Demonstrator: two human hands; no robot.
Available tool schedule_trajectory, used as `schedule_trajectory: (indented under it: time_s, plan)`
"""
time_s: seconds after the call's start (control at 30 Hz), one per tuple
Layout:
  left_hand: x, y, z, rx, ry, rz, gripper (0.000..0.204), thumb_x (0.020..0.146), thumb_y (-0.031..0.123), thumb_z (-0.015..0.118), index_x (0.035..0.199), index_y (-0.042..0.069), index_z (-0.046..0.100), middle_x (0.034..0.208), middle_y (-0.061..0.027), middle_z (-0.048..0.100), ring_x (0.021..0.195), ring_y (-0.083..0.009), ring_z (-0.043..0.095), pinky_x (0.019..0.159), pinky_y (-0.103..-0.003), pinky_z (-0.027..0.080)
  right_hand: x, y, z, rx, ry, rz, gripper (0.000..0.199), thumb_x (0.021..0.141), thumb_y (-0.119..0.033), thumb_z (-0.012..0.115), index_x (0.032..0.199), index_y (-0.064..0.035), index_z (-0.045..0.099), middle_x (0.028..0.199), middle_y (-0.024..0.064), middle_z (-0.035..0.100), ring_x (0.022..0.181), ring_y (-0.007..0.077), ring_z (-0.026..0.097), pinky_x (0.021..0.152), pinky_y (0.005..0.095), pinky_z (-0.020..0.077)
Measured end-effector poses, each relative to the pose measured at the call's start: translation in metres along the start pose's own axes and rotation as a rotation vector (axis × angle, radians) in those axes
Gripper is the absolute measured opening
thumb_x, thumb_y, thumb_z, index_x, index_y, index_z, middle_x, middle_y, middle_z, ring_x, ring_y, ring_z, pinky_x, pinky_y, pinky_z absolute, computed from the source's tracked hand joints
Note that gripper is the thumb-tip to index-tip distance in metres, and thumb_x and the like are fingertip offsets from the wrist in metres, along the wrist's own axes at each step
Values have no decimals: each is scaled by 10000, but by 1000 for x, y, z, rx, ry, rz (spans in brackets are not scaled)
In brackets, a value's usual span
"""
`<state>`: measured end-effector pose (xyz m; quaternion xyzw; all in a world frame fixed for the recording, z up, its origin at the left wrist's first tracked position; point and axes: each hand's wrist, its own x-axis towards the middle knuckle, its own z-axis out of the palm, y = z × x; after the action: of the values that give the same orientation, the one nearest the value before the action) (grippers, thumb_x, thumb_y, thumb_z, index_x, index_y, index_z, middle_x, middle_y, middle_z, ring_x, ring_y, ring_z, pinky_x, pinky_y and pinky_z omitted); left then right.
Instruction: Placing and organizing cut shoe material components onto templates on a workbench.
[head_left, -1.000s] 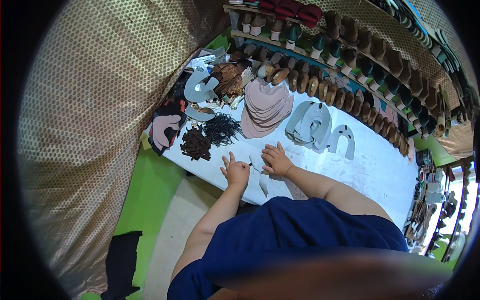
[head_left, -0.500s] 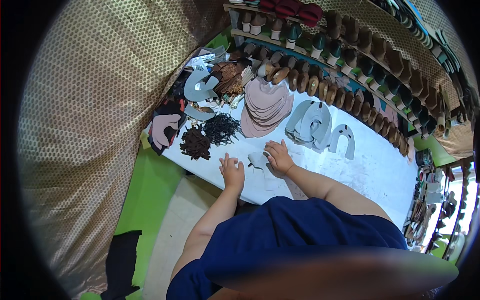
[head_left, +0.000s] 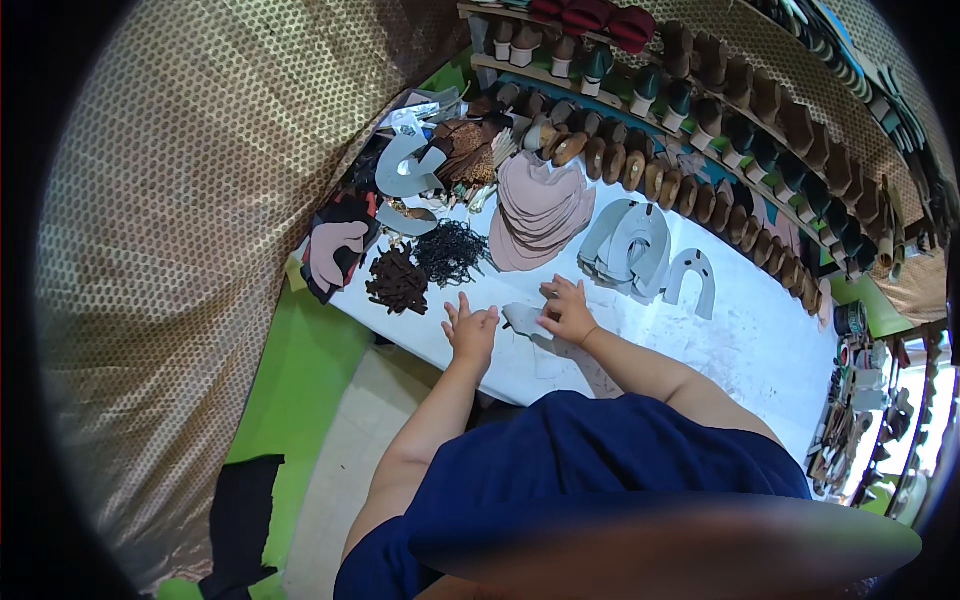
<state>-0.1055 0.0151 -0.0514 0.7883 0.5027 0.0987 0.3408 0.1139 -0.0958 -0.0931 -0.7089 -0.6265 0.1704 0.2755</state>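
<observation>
In front of me, a grey curved cut piece (head_left: pixel 527 321) with a dark tip at its left end lies on the white tabletop. My right hand (head_left: pixel 570 316) is at that piece's right end, fingers apart, with the thumb side against its edge. Just left of the piece, my left hand (head_left: pixel 472 334) is held with its fingers spread and nothing in them. Beyond it are a heap of dark brown strips (head_left: pixel 397 281) and a tangle of black strips (head_left: pixel 448 252). Past my right hand are a stack of grey U-shaped pieces (head_left: pixel 628 248) and a single grey U-shaped piece (head_left: pixel 706 284).
Pale pink cut pieces (head_left: pixel 541 212) are stacked toward the back of the white table (head_left: pixel 760 340). Rows of shoe lasts (head_left: pixel 680 190) and shelved shoes (head_left: pixel 647 90) line the far edge. A patterned curtain (head_left: pixel 180 250) hangs at the left.
My right hand has shifted slightly back off the grey piece, uncovering more of it. My left hand has opened its fingers wider. The whole view has shifted a little.
</observation>
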Motion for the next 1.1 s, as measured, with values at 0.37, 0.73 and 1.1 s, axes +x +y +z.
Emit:
schedule_trajectory:
  time_s: [0.37,0.73,1.1]
  plan:
    - [20,47,-19,317,-204,-214,399,886,483,576,1028,170,779,1649,-145,184,1521,-418,18,1176,-625,82,-37,-35,-3,-65,-70,166,506,652,-429,830,1049,-150,685,1543,159,374,1489,438,172,1097,767,98]
    - [24,53,-30,326,-289,-199,545,887,570,493,1176,184,745,1644,-150,192,1522,-417,-7,1173,-645,60,-50,-60,0,-91,-115,346,585,654,-467,829,1137,-172,679,1557,160,351,1491,437,163,1092,774,112]
    - [41,27,-22,299,-299,-144,511,848,558,559,1139,189,760,1633,-183,208,1504,-479,-5,1146,-694,49,-44,-72,24,-59,60,233,296,720,-267,795,982,-205,671,1444,110,497,1450,423,277,1073,790,147]
